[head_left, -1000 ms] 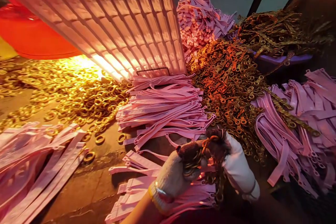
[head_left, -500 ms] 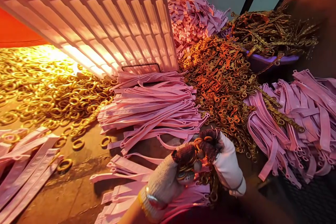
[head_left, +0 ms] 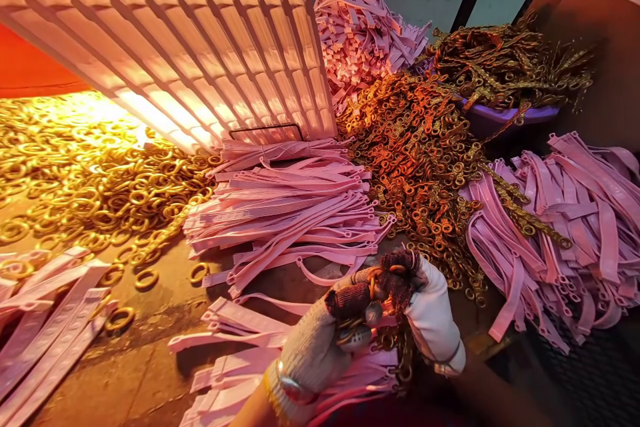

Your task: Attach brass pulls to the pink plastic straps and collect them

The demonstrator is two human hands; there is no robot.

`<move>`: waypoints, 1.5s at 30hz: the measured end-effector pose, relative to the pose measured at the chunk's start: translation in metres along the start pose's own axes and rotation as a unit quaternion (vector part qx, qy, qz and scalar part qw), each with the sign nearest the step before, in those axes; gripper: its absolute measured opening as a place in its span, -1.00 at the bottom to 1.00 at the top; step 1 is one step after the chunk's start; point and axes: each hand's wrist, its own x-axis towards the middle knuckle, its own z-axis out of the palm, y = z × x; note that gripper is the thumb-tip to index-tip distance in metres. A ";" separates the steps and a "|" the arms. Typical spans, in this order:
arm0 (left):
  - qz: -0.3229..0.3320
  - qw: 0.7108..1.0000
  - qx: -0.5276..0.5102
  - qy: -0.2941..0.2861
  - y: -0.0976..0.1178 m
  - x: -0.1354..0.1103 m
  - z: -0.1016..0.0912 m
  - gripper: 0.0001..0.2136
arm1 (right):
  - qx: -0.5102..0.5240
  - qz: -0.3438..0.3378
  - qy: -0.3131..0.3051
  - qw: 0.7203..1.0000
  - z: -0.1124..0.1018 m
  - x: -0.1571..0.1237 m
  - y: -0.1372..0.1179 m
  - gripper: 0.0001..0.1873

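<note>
Both my hands wear white knit gloves with dark fingertips and meet low in the view. My left hand [head_left: 320,340] is closed round a small gold ring and metal clasps [head_left: 373,310]. My right hand [head_left: 433,313] pinches the same bunch of gold clasps from the right, and short chain pieces [head_left: 403,357] hang below the fingers. Pink plastic straps [head_left: 295,207] lie stacked just beyond my hands, with more under my wrists.
A heap of gold rings [head_left: 95,180] spreads at left. A mound of gold chain clasps [head_left: 425,160] lies centre right, and a purple bowl [head_left: 505,113] holds more. Pink straps [head_left: 565,227] pile at right and at far back [head_left: 360,33]. A ribbed white panel [head_left: 200,33] leans overhead.
The view has swung left, so the table contents sit further right and lower. My hands stay together on the clasps, with the fingers shifted slightly.
</note>
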 end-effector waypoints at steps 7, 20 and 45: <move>0.060 0.992 0.096 -0.055 0.003 0.002 0.000 -0.66 | -0.019 -0.002 0.021 1.000 0.002 -0.002 -0.004 -0.75; 0.242 0.887 0.390 0.055 0.015 -0.008 0.006 -0.59 | -0.042 0.019 -0.066 0.997 -0.003 -0.001 0.006 -0.71; 0.181 0.978 0.096 0.038 0.009 0.003 0.001 -0.72 | -0.299 -0.252 -0.129 0.911 -0.013 -0.012 0.016 -0.38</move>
